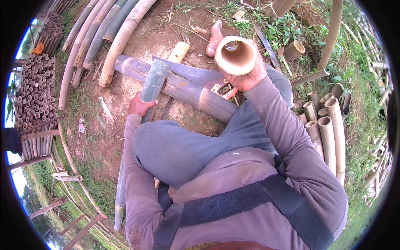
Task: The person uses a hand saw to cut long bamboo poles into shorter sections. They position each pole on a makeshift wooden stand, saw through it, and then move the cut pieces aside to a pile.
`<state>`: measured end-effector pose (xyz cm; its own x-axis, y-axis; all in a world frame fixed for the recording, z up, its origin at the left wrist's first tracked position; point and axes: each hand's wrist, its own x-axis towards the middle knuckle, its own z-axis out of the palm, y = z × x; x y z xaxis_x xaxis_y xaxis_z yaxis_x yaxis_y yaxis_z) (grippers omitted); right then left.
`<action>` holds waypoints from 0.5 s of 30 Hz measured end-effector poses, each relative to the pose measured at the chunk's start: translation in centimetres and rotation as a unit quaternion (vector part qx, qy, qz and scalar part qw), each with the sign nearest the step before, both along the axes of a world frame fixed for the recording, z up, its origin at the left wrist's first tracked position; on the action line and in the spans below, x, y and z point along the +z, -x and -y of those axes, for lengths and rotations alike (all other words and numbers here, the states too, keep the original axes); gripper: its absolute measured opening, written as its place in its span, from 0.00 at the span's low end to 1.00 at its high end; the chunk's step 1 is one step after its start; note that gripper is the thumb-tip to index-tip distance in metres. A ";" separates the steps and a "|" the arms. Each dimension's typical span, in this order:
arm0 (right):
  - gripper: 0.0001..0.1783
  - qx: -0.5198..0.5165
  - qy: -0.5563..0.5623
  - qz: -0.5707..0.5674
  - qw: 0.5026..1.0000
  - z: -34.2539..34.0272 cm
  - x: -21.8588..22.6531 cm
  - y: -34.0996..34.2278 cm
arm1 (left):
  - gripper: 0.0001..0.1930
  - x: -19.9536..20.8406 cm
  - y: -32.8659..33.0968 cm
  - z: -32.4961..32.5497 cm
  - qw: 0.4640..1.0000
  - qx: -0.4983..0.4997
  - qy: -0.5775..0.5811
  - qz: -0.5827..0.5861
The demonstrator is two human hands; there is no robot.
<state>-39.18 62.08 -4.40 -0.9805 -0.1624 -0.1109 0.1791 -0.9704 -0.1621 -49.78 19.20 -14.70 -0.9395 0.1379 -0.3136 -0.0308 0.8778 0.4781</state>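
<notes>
My left hand [142, 104] is closed round a green bamboo pole [155, 79], which lies across a thicker bamboo log [183, 89] on the ground. The same pole seems to run back beside my left leg. In my right hand [255, 71] is a short cut bamboo tube [236, 56], raised with its hollow end facing up. A hand saw [193, 73] rests along the thick log, its blade reaching toward the green pole. Its orange-brown handle [227, 91] lies just below my right hand and is not held.
Long bamboo poles [123, 46] lie at the far left. A large stack of cut bamboo [35, 89] stands at the left edge. Upright cut tubes [327, 129] stand at the right. A long flat blade [266, 46] lies near my bare foot [214, 38].
</notes>
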 end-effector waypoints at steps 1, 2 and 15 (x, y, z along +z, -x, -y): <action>0.36 0.009 0.021 0.020 1.000 -0.6 -1.1 -0.2 | 0.41 0.9 0.1 -0.7 1.000 -0.004 0.020 0.001; 0.34 0.035 0.012 0.038 0.999 0.0 0.0 -1.4 | 0.40 1.9 -0.3 -0.9 0.999 -0.009 0.039 0.000; 0.39 -0.176 -0.134 -0.053 0.974 -11.7 8.9 -17.8 | 0.33 -2.8 1.1 3.2 0.993 -0.005 -0.007 -0.121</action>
